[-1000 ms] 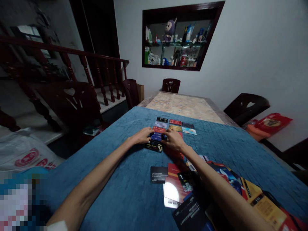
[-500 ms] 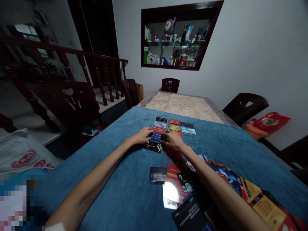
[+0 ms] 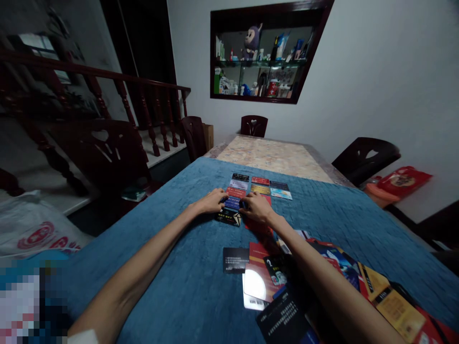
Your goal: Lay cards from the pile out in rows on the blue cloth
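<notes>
My left hand (image 3: 212, 200) has its fingers curled at the left end of a blue card (image 3: 232, 204). At the right end of that card are the bent fingers of my right hand (image 3: 256, 208). Beyond it in the same column lie a red card (image 3: 235, 192), a silvery card (image 3: 239, 184) and a black card (image 3: 240, 177). On the near side is a black VIP card (image 3: 228, 218) with a gold design. A second column holds a red card (image 3: 260, 181) and a gold card (image 3: 260, 189); my right hand partly hides the red cards below them.
A light blue card (image 3: 281, 194) and a dark card (image 3: 278, 186) form a third column. Many loose cards (image 3: 281, 315) overlap at the near right, partly under my right forearm. The blue cloth (image 3: 172, 277) covers the near table. Chairs (image 3: 366, 155) stand around it.
Both hands stay at the blue card with hardly any movement. The view has shifted very slightly.
</notes>
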A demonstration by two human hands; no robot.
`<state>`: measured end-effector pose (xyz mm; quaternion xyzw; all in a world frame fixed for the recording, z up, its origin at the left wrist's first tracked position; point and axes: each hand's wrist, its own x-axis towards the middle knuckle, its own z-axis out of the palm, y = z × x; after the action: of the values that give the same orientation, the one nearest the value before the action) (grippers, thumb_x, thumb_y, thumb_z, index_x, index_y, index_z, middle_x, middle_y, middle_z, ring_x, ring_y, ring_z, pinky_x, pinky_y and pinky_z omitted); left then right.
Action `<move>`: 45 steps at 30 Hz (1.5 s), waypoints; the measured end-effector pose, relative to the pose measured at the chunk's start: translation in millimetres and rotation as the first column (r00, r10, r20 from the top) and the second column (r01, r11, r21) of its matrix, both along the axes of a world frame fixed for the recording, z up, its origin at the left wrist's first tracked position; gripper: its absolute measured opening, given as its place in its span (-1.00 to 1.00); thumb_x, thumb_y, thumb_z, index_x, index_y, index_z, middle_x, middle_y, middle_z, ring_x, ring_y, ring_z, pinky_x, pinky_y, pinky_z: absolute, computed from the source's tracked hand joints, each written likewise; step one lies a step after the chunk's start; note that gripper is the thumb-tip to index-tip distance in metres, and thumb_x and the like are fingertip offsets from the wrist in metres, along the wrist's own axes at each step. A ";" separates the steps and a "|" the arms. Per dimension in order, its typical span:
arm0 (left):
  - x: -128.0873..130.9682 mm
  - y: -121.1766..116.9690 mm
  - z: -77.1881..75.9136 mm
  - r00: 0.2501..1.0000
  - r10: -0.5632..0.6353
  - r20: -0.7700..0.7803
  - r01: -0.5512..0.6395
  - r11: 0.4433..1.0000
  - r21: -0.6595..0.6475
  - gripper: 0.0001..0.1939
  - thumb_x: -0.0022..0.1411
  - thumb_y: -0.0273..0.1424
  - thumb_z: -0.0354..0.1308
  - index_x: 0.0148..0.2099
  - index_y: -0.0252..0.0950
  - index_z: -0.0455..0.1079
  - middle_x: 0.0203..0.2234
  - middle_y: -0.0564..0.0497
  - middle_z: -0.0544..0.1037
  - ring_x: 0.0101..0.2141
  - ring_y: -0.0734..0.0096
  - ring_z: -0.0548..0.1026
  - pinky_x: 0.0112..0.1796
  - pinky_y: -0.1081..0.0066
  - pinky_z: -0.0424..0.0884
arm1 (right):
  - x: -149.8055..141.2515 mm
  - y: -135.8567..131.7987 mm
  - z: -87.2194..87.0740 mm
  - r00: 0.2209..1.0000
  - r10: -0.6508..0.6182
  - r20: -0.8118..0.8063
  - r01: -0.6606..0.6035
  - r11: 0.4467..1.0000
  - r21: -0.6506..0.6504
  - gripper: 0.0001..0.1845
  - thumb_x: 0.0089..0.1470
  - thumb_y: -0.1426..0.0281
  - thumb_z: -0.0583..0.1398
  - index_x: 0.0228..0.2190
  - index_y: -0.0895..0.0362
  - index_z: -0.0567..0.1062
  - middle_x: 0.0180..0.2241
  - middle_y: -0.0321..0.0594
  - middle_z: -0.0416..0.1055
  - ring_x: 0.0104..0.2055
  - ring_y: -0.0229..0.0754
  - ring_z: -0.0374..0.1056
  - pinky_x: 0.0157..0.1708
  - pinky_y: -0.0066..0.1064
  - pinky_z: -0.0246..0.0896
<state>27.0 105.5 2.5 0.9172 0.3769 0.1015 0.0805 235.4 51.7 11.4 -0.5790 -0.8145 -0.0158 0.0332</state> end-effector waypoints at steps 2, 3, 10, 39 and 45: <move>0.1 0.0 -0.1 1.000 -0.003 -0.006 0.003 1.000 0.006 -0.72 0.17 -0.52 0.11 -0.06 -0.30 0.45 -0.10 -0.11 0.48 -0.05 0.20 0.43 0.01 0.32 0.36 | 0.1 -0.1 0.1 1.000 -0.002 0.003 0.002 1.000 -0.003 -0.58 0.16 0.09 0.18 -0.06 0.06 0.53 -0.04 -0.02 0.43 0.03 0.05 0.24 -0.06 -0.23 0.17; 0.0 0.1 -0.3 1.000 -0.006 -0.009 0.006 1.000 0.012 -0.72 0.17 -0.52 0.11 -0.05 -0.30 0.45 -0.10 -0.10 0.48 -0.04 0.21 0.43 0.01 0.33 0.36 | 0.2 -0.1 0.2 1.000 -0.003 0.005 0.003 1.000 -0.004 -0.59 0.15 0.10 0.19 -0.06 0.06 0.53 -0.04 -0.03 0.43 0.04 0.06 0.24 -0.06 -0.23 0.17; 0.8 1.4 -2.8 1.000 0.006 -0.019 -0.006 1.000 0.026 -0.68 0.17 -0.51 0.10 -0.01 -0.31 0.42 -0.08 -0.13 0.47 -0.04 0.18 0.42 0.01 0.29 0.36 | -0.8 1.9 -0.6 1.000 0.003 0.027 -0.003 1.000 -0.002 -0.62 0.14 0.19 0.21 -0.05 0.09 0.53 -0.03 0.01 0.44 0.04 0.09 0.24 -0.08 -0.22 0.18; 0.0 -2.4 -0.3 1.000 -0.025 0.001 0.025 0.995 0.098 -0.71 0.15 -0.53 0.04 -0.08 -0.30 0.45 -0.16 -0.10 0.54 -0.11 0.23 0.47 -0.03 0.34 0.37 | 1.7 -4.2 6.1 0.999 0.000 0.040 -0.001 1.000 0.017 -0.62 0.15 0.18 0.18 -0.04 0.05 0.52 -0.01 -0.04 0.46 0.07 0.11 0.24 -0.12 -0.22 0.18; -1.1 -1.2 -3.0 1.000 -0.026 0.012 0.025 0.996 0.082 -0.66 0.16 -0.53 0.03 -0.01 -0.32 0.41 -0.09 -0.13 0.49 -0.04 0.21 0.44 0.03 0.30 0.36 | 7.6 -20.0 16.1 1.000 -0.008 0.018 0.007 0.999 0.052 -0.67 0.20 0.25 0.13 -0.05 0.05 0.53 0.00 -0.06 0.45 0.09 0.10 0.20 -0.12 -0.22 0.14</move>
<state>26.0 104.3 -0.6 0.9238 0.3600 0.1220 0.0465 243.1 31.7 27.5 -0.5809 -0.8119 -0.0424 0.0405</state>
